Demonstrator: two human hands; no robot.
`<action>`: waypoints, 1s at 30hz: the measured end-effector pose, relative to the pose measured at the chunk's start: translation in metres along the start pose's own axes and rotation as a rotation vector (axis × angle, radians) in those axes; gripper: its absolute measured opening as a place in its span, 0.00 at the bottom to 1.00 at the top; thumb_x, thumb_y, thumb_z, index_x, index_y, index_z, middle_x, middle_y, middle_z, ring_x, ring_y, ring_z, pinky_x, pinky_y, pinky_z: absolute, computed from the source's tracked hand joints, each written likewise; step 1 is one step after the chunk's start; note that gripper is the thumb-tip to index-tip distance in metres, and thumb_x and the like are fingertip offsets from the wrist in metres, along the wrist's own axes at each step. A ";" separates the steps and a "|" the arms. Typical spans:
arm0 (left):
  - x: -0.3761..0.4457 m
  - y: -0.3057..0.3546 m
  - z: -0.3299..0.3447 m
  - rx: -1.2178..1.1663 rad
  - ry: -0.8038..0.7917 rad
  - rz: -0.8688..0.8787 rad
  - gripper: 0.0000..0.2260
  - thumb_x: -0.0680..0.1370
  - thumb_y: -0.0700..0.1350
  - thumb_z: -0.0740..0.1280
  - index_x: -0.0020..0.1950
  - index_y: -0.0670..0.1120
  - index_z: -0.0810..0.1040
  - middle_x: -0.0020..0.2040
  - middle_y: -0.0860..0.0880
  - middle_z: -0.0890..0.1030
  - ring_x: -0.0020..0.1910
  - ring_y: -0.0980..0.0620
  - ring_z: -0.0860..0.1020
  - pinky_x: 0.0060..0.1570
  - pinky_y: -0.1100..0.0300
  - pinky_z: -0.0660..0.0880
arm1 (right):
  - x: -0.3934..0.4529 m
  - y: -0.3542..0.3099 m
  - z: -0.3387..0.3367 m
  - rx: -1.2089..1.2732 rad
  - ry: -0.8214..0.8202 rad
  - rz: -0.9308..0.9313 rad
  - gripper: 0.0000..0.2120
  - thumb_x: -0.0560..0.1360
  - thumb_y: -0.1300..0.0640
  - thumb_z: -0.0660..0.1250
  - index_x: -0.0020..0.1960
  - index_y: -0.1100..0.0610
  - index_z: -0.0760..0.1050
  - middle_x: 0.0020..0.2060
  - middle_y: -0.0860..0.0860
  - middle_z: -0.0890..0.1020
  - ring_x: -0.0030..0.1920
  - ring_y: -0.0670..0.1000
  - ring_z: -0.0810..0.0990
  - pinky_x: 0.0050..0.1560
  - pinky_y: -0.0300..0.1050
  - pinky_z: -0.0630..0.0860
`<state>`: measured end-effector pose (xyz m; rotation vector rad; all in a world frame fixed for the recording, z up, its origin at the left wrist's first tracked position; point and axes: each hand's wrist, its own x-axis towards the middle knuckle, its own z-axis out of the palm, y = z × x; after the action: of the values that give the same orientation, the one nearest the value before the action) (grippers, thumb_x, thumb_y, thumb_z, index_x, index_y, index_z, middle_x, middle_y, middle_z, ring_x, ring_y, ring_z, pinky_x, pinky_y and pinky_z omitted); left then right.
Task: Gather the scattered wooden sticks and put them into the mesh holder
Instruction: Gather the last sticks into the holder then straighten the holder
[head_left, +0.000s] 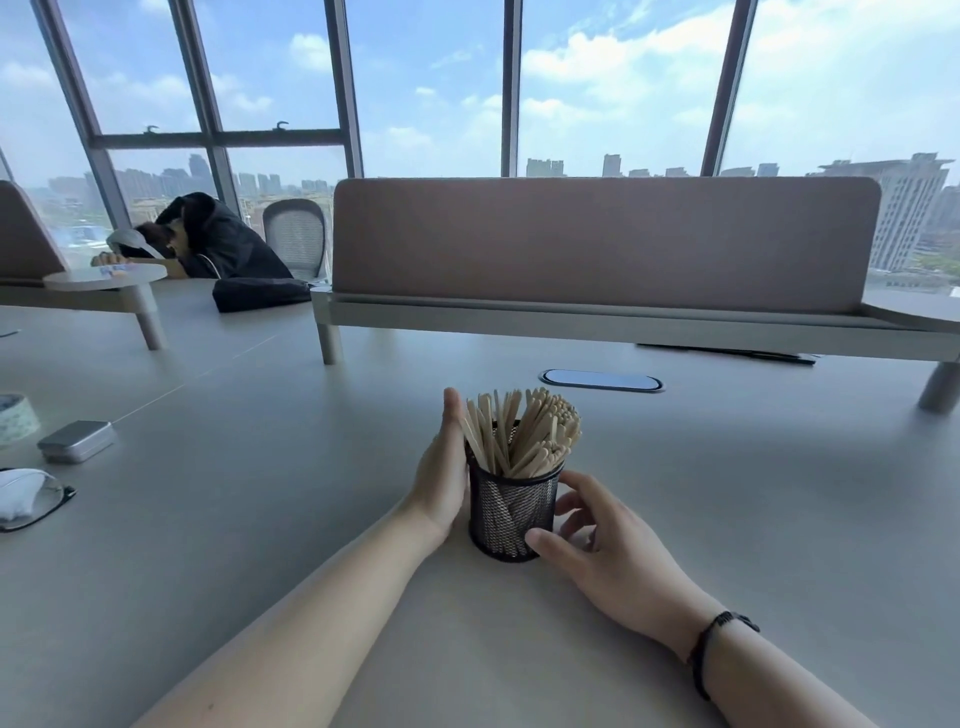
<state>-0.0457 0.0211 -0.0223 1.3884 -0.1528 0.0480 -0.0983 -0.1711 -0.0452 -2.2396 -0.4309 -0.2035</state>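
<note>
A black mesh holder (511, 512) stands upright on the grey table (260, 519), filled with several wooden sticks (524, 434) that fan out above its rim. My left hand (444, 467) lies flat against the holder's left side, fingers straight and reaching up beside the sticks. My right hand (597, 540) curls round the holder's right side, thumb on the lower front of the mesh and fingers near the rim. No loose sticks show on the table.
A metal tin (77, 440), a tape roll (15, 418) and glasses on a white cloth (26, 499) lie at the left. A desk divider (602, 244) on legs spans the back, with a cable port (601, 380) before it. A person slumps on the far left desk (213, 239).
</note>
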 end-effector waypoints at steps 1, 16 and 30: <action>0.003 0.002 -0.003 0.063 0.067 0.023 0.40 0.74 0.77 0.48 0.65 0.50 0.82 0.62 0.47 0.84 0.65 0.50 0.79 0.69 0.49 0.69 | 0.000 0.000 0.000 0.000 0.000 0.002 0.31 0.67 0.33 0.67 0.68 0.38 0.66 0.53 0.40 0.78 0.49 0.39 0.79 0.50 0.41 0.77; -0.024 0.079 0.009 0.888 -0.159 0.722 0.41 0.78 0.71 0.42 0.68 0.43 0.79 0.70 0.51 0.77 0.69 0.72 0.66 0.72 0.68 0.57 | -0.002 -0.001 -0.002 -0.012 0.001 0.022 0.30 0.70 0.36 0.69 0.70 0.38 0.65 0.53 0.39 0.78 0.50 0.38 0.79 0.50 0.38 0.76; -0.016 0.034 -0.011 0.217 -0.046 0.315 0.33 0.72 0.76 0.58 0.73 0.62 0.70 0.71 0.53 0.75 0.73 0.56 0.71 0.75 0.49 0.63 | -0.005 -0.012 0.000 0.008 0.038 0.074 0.36 0.65 0.34 0.70 0.70 0.37 0.61 0.53 0.38 0.76 0.48 0.39 0.79 0.51 0.42 0.77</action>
<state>-0.0653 0.0387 0.0071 1.5714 -0.4137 0.3018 -0.1068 -0.1650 -0.0385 -2.2363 -0.3279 -0.2046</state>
